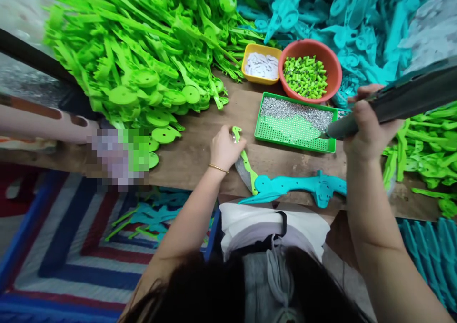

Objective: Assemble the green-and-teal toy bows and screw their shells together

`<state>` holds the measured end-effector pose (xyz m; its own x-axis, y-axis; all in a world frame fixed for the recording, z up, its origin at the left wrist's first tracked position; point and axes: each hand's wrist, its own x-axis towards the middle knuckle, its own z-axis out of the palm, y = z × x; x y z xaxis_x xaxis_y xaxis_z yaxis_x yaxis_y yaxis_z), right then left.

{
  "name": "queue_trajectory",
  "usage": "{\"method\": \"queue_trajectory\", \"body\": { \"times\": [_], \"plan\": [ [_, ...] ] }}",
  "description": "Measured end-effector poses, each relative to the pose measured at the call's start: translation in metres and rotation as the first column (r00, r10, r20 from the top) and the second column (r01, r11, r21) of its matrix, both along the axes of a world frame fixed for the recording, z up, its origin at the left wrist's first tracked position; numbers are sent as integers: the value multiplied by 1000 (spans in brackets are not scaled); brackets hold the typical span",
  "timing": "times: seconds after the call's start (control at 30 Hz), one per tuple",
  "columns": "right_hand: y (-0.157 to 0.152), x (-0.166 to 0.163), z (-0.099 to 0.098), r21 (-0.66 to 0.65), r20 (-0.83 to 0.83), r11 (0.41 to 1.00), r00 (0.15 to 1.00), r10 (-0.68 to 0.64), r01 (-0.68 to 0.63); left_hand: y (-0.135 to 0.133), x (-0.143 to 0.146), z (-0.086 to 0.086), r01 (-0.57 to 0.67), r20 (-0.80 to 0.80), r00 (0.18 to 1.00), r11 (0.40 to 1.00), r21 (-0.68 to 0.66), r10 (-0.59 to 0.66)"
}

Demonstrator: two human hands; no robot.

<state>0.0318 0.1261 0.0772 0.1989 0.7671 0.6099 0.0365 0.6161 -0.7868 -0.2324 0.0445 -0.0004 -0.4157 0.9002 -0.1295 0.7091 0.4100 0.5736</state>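
Left grip (226, 149) pinching green part (248, 166), right grip (370, 135) clamped around tool (410, 96), we likely collect screws (298, 110) beside it, next needing steady alignment.

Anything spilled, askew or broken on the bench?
No clear spill or breakage. The small silver metal fasteners are bunched toward the far side of the green perforated plastic tray, leaving its near part bare: uneven, but contained. At left, a blocky pixelated patch looks odd and hides detail.
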Motion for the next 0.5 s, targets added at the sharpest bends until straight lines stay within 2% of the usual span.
{"method": "queue_trajectory", "body": {
  "times": [0.07,0.1,0.17,0.23,0.33,0.5],
  "plan": [
    [-3,-28,-9,-91,-12,995,999,39,-40,0,14,-9,-123,198,975,986,109,99],
    [-4,-40,-15,-130,-16,990,999,43,-45,0,22,-13,-192,324,936,971,143,138],
    [-4,-59,-26,-173,-8,984,1000,27,-28,0,36,-21,-324,584,791,935,144,184],
    [-2,-71,-37,-189,17,982,1000,1,2,-2,47,-25,-412,767,613,905,106,190],
    [0,-78,-48,-217,37,976,999,-22,29,-6,50,-25,-421,880,454,904,72,141],
    [-2,-79,-54,-245,0,969,1000,-30,29,-10,32,-19,-294,936,340,956,12,92]
  ]
}}
